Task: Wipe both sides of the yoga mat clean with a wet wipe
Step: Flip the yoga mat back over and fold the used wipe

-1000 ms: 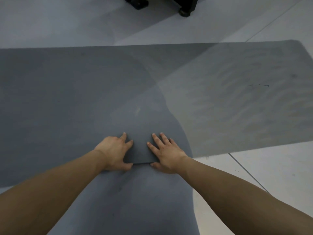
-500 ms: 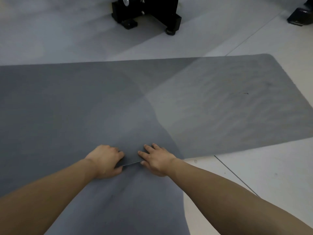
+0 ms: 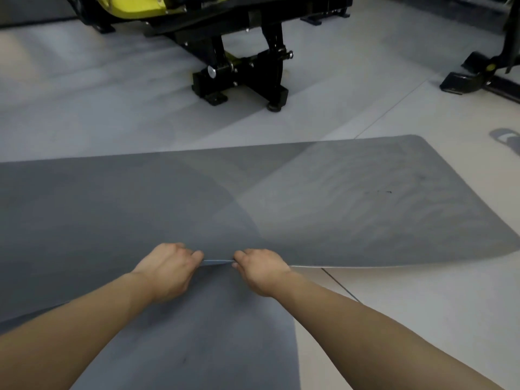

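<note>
The grey yoga mat (image 3: 337,209) lies spread across the pale tiled floor (image 3: 422,319), running from the left edge of the view to a rounded far corner at the right. Its near edge is raised off the floor where the two hands have it, and to the right of them that edge curves up slightly, showing a thin light line along its thickness. The left hand (image 3: 168,270) has its fingers curled over the edge from above, the thumb tucked under, so it grips the mat. The right hand (image 3: 260,270), just beside it with a short stretch of mat edge between them, is closed round the same edge in like fashion, knuckles up. Both bare forearms reach in from the bottom corners. Below the hands a grey surface continues toward the viewer; whether it is a folded part of the same mat or only shadow cannot be told. A broad curved shadow covers the left and middle of the mat, while the right part is lighter and shows faint wavy streaks and a small dark mark. Beyond the mat's far edge stands black gym equipment (image 3: 247,71) with yellow parts, and another black frame base (image 3: 475,77) sits at the upper right.
</note>
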